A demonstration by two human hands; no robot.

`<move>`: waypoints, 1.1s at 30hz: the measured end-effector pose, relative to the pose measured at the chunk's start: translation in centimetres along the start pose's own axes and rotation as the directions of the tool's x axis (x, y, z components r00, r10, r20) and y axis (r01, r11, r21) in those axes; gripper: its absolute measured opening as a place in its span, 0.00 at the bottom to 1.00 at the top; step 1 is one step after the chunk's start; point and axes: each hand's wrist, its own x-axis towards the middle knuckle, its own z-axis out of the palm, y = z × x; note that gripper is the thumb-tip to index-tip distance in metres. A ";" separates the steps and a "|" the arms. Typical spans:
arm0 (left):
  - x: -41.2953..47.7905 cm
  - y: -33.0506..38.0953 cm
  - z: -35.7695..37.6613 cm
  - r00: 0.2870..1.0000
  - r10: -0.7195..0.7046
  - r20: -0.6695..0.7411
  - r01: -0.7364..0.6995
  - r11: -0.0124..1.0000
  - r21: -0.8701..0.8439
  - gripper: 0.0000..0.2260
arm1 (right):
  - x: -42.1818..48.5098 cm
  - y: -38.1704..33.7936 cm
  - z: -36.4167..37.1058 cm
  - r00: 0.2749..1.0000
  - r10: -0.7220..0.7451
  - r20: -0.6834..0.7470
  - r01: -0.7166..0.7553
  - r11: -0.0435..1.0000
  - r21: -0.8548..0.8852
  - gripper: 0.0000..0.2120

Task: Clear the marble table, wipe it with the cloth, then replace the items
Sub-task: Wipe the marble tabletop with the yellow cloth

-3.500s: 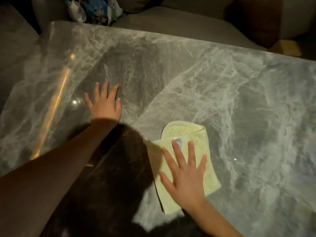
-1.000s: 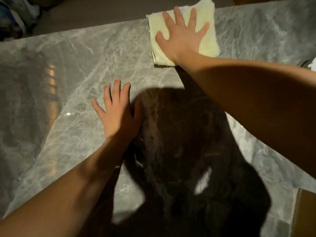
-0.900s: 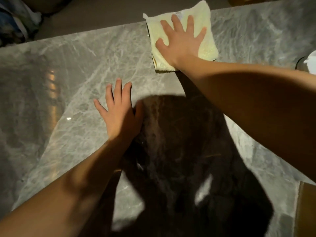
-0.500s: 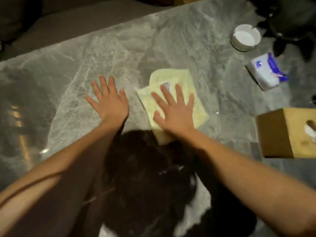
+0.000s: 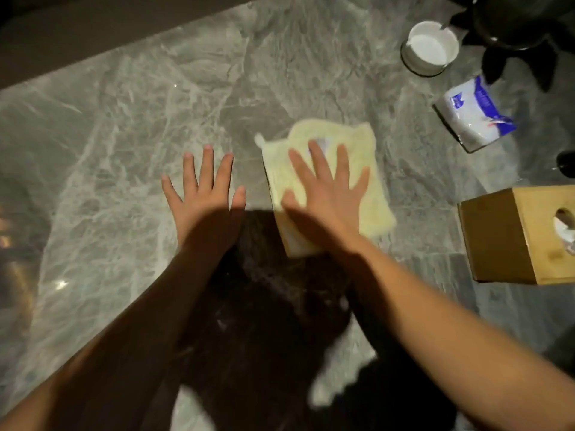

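1. Grey veined marble table (image 5: pixel 124 135) fills the view, and the person's dark shadow spreads up it from six o'clock to the wrists.
2. A pale yellow cloth (image 5: pixel 373 206) lies flat on the marble, just to the three o'clock side of the view's centre. It looks folded, though its edges are blurred.
3. The right hand (image 5: pixel 326 200) presses flat on the cloth, with straight fingers spread wide and pointing to twelve o'clock.
4. The left hand (image 5: pixel 207 202) rests flat on bare marble at nine o'clock from the cloth. It is just beside the cloth without touching it, and its fingers are straight and fanned.
5. From the cloth, a round white dish (image 5: pixel 431 48) stands at one o'clock, and a blue-and-white soft packet (image 5: pixel 474 115) lies at two.
6. A wooden box (image 5: pixel 513 234) with a round hole in its top sits at three o'clock.
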 end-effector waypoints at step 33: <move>0.3 0.2 -0.6 0.996 -0.068 0.051 0.068 0.998 -0.007 0.26 | 16.7 3.3 -3.9 0.974 -0.226 0.027 0.227 0.972 -0.053 0.31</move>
